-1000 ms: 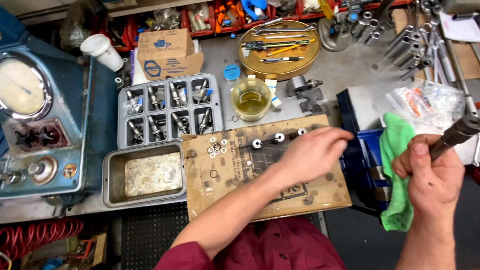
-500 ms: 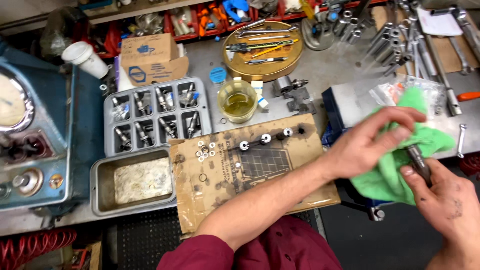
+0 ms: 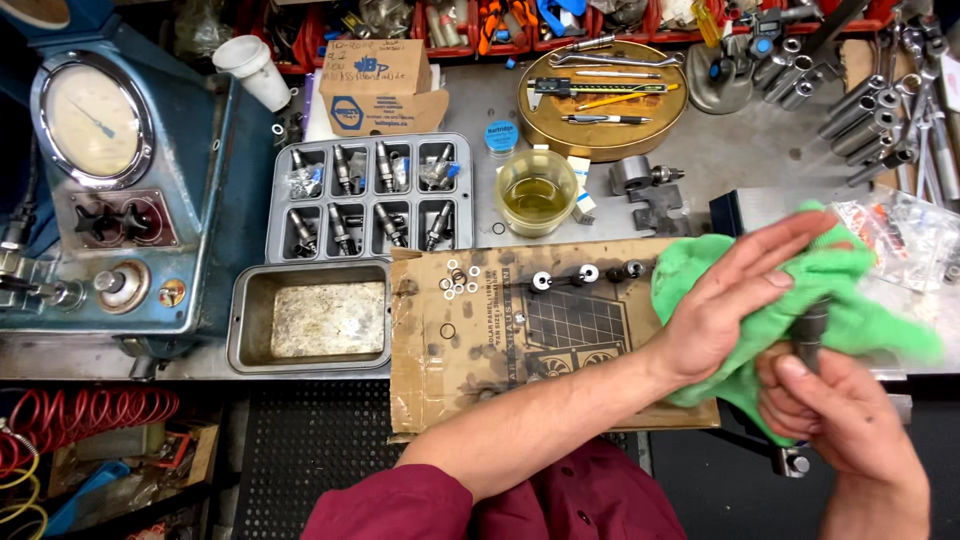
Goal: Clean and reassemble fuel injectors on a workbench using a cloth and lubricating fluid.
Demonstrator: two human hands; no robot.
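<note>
Over bench edge: left hand [image 3: 730, 300] flat on green cloth [image 3: 860, 300]; right hand [image 3: 840, 420] fingers gripping dark metal part [image 3: 810, 325].

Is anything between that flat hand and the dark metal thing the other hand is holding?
Yes. The green cloth lies under the left hand and wraps the dark metal part, which the right hand grips from below.

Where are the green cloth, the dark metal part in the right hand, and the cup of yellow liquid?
green cloth [image 3: 860, 315]: head view, bare fold right of the left hand.
dark metal part [image 3: 809, 325]: head view, shaft above the right thumb.
cup of yellow liquid [image 3: 536, 195]: head view, liquid surface.
</note>
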